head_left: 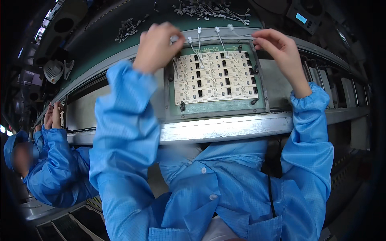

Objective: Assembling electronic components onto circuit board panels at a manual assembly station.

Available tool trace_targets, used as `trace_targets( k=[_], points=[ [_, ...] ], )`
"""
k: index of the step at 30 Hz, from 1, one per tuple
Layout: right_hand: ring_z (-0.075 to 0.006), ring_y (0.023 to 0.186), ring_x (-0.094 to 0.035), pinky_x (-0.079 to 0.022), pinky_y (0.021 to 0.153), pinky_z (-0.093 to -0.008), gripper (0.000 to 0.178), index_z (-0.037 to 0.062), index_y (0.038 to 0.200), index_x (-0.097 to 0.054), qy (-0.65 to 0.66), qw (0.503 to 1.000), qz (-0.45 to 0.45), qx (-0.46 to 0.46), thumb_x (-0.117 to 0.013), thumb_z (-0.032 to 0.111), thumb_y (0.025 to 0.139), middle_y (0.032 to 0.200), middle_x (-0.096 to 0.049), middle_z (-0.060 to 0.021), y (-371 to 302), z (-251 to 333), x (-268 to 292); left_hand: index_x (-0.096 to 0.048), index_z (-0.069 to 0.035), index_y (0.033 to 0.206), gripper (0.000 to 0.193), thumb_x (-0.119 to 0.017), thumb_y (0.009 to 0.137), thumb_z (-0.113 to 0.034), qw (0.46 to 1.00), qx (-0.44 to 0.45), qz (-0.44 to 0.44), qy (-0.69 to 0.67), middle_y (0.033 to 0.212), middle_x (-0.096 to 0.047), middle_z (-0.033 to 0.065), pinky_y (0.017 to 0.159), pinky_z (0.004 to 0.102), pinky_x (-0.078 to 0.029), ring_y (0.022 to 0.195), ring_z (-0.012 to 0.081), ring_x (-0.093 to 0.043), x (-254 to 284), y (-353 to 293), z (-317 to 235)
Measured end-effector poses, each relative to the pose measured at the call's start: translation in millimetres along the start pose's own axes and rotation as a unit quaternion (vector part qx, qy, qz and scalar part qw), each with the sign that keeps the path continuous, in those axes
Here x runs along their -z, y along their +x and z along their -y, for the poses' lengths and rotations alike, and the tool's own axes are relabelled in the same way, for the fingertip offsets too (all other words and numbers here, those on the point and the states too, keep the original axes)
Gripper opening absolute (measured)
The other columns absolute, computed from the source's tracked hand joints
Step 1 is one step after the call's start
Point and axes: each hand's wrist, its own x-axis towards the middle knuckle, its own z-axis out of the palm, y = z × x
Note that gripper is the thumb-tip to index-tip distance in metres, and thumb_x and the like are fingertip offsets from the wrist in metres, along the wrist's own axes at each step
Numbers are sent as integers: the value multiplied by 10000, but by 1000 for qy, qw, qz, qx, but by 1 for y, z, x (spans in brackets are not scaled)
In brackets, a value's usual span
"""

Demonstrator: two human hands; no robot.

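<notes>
Dim factory line behind, green conveyor worktop (120, 48) running across. Right hand (277, 44) pinched shut on a thin white pigtail lead (241, 34), just above the pale circuit panel (215, 76) clamped in its grey carrier frame (217, 110). Left hand (157, 44) curled over another lead's end at the panel's upper left; grip hidden behind knuckles, cannot tell. Light, limp wire, probably fragile at the joints; best taken at the white plug. More leads (209, 12) heaped beyond, blurred. Co-worker's sleeve (60, 160) at left.
</notes>
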Motion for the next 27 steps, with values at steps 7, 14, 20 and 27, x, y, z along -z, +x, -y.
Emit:
trace_targets(
  k=[7, 14, 20, 27],
  points=[
    [-116, 898, -681, -544, 823, -257, 140, -9, 1070, -687, -61, 998, 0, -19, -654, 62, 954, 975, -722, -56, -3, 4, -21, -715, -176, 1148, 262, -669, 902, -254, 996, 4, 8, 87, 1063, -723, 70, 857, 414, -556, 971, 304, -693, -61, 106, 35],
    [-151, 748, -671, -531, 701, -283, 134, -4, 1014, -685, -160, 985, 27, 50, -690, 83, 912, 874, -711, -77, -10, 16, -44, -731, -71, 948, 173, -640, 854, -183, 995, -12, -102, 10, 929, -727, 169, 767, 460, -564, 854, 348, -709, -49, 101, 11],
    [-203, 741, -630, -518, 679, -320, 114, 6, 981, -681, -243, 963, 43, 106, -693, 67, 886, 862, -635, -93, -8, 6, -63, -657, 23, 1057, 194, -611, 900, -80, 924, 141, -174, -311, 866, -727, 166, 678, 353, -575, 757, 246, -739, -43, 97, 27],
    [-199, 752, -628, -517, 685, -316, 122, 5, 953, -706, -245, 966, 76, 28, -721, 94, 871, 844, -642, -99, -8, 16, -64, -614, 50, 1112, 177, -582, 972, -53, 759, -31, -88, -645, 959, -703, 150, 727, 299, -581, 794, 215, -721, -31, 62, 41]
  ],
)
